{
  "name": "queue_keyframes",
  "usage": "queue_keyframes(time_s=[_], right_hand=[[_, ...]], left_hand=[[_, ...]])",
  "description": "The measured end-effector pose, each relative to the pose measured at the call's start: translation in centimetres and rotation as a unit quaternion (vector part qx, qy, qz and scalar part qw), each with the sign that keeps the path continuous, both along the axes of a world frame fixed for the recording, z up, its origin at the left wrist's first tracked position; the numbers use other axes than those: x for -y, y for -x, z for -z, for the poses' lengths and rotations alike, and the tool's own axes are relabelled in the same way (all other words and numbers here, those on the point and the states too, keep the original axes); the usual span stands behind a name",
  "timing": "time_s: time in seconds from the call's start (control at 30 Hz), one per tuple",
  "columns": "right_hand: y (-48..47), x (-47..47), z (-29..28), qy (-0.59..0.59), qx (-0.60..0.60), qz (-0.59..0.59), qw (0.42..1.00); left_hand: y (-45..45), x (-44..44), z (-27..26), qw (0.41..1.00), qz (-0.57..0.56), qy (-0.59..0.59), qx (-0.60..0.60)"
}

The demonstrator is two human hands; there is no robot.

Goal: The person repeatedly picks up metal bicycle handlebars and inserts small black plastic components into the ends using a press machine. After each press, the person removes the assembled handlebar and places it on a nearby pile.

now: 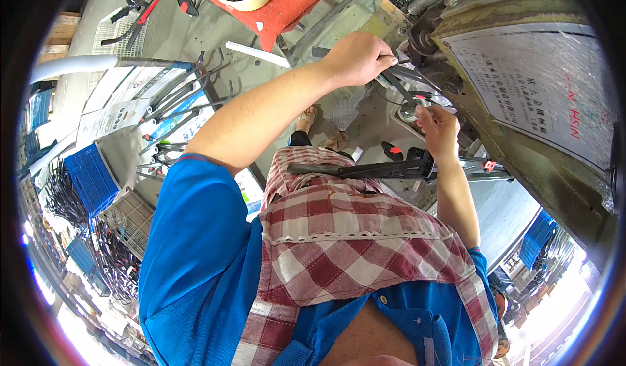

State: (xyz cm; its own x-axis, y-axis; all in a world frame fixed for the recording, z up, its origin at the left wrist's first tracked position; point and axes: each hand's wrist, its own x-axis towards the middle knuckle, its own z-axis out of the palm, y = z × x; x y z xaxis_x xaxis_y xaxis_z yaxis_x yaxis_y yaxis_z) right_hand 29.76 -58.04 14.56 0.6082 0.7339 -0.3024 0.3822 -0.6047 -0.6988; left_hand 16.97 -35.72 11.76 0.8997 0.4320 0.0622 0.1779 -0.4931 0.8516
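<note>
My left hand (357,60) is closed on a dark metal bar (408,71) beside the machine. Another dark flat bar (397,86) slants down from there toward a small round metal dish (409,111). At that dish, the thumb and fingers of my right hand (440,130) are drawn together; whether a small part sits between them is hidden. Below my right hand, a folded frame of black metal tubes (371,169) extends across the front of my checked apron (342,214). Red plastic pieces (489,165) show on its right end.
A machine with a printed metal plate (538,87) rises close on the right. Ahead, yellow tubs (244,4) of small black parts stand on a red cloth (264,24). Bent black tubes (176,97) lean at left, near a blue crate (92,178) and a grey crate (128,219).
</note>
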Motion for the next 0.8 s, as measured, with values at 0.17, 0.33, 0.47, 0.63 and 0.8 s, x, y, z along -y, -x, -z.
queue_keyframes(time_s=[0.17, 0.33, 0.47, 0.63, 0.8], right_hand=[[-0.7, -0.1, 1.1, -0.066, -0.016, 0.036, 0.997], [-2.3, -0.3, 2.0, -0.06, -0.041, 0.008, 0.997], [-1.8, 0.1, 2.0, -0.049, -0.045, 0.039, 0.997], [-1.0, 0.1, 1.7, -0.063, -0.052, 0.039, 0.996], [-1.4, 0.2, 1.9, -0.053, -0.031, 0.018, 0.998]], left_hand=[[-0.1, -0.4, -0.1, 0.997, 0.01, -0.021, -0.077], [-0.4, -0.8, 0.4, 0.998, 0.006, 0.024, -0.051], [-0.3, -0.8, 0.6, 0.992, -0.08, 0.014, 0.099], [0.3, -0.3, -0.4, 0.998, -0.051, 0.02, 0.031], [0.3, -0.2, -1.4, 0.999, -0.043, 0.022, 0.02]])
